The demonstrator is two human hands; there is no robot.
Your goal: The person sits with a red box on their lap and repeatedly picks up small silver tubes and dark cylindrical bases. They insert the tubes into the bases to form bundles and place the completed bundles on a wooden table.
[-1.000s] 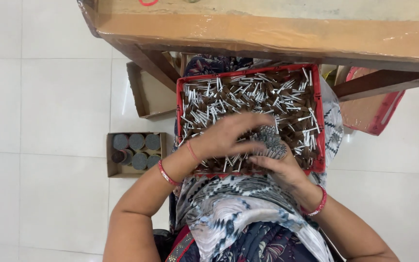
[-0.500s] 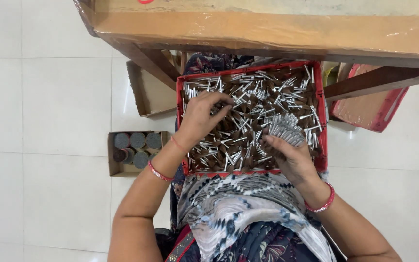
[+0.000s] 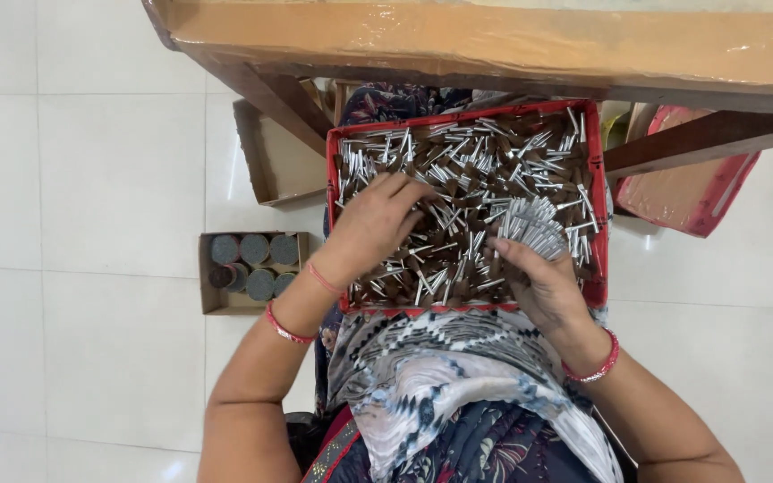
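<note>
The left hand, fingers spread, rests on loose pins at one o'clock; the right hand holds a pin bundle.

A second ago the left hand lay over the middle of the red tray, close to the right hand; it has since drawn leftward onto the loose metal-shanked pieces. The bunch of shanks at the right hand's fingertips (half covered before) now shows fanned and clear.

Red tray on the lap, heaped with brown-tipped metal pins; gathered bundle at right.
</note>
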